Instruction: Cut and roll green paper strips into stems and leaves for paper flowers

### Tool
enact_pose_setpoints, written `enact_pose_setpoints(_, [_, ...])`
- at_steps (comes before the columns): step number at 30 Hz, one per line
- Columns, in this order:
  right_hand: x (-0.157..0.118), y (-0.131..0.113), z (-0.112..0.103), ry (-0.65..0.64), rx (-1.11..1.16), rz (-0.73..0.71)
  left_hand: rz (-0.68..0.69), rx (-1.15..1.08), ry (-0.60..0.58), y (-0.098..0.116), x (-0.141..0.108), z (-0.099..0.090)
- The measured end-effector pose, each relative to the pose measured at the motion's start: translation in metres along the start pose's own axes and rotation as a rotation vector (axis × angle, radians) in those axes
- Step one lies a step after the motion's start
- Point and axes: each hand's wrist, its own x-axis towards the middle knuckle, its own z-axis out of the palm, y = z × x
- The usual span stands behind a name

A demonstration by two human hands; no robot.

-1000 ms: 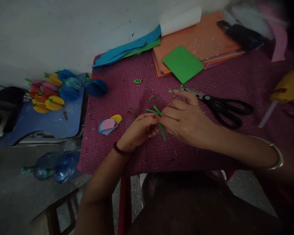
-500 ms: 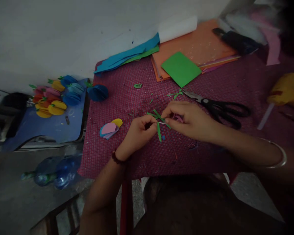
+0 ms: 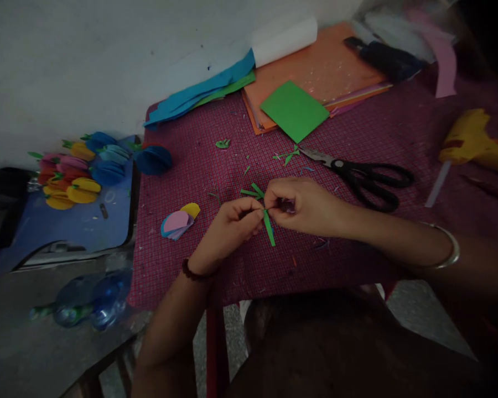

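Note:
My left hand [image 3: 236, 225] and my right hand [image 3: 302, 204] meet fingertip to fingertip over the tablecloth. Both pinch a small bundle of green paper strips [image 3: 269, 228]; one strip hangs down between the hands and others stick out at the upper left. The fingers hide the middle of the bundle. Just beyond my right hand lie black-handled scissors [image 3: 357, 171], with green scraps [image 3: 290, 155] near their tips. A green paper square [image 3: 294, 110] rests partly on an orange stack [image 3: 311, 66].
Paper discs [image 3: 177, 222] lie left on the red checked table [image 3: 170, 282]. Colourful paper fruit shapes [image 3: 83, 189] sit on a blue board [image 3: 58, 237]. At the right is a yellow glue gun [image 3: 465, 138]; plastic bottles [image 3: 103, 301] are on the floor.
The view has shifted, so most things sit a little further left. My hands have come closer together, and the white strip seen between them earlier no longer shows.

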Motion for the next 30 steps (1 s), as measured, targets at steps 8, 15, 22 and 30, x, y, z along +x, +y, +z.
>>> enact_pose_setpoints(8, [-0.003,0.0,-0.005,0.011,-0.552,-0.461,-0.223,-0.39,-0.071,-0.013,0.009,-0.001])
enact_pose_setpoints(15, [-0.001,0.005,-0.007,-0.078,-0.147,-0.146,0.066,0.122,0.01,-0.001,0.002,-0.001])
enact_pose_setpoints(22, [0.001,0.01,-0.002,-0.084,-0.03,-0.013,0.097,0.227,0.088,-0.002,0.001,0.001])
enact_pose_setpoints(30, [-0.003,-0.001,-0.005,-0.065,-0.305,-0.15,-0.174,-0.208,-0.007,-0.009,0.009,-0.001])
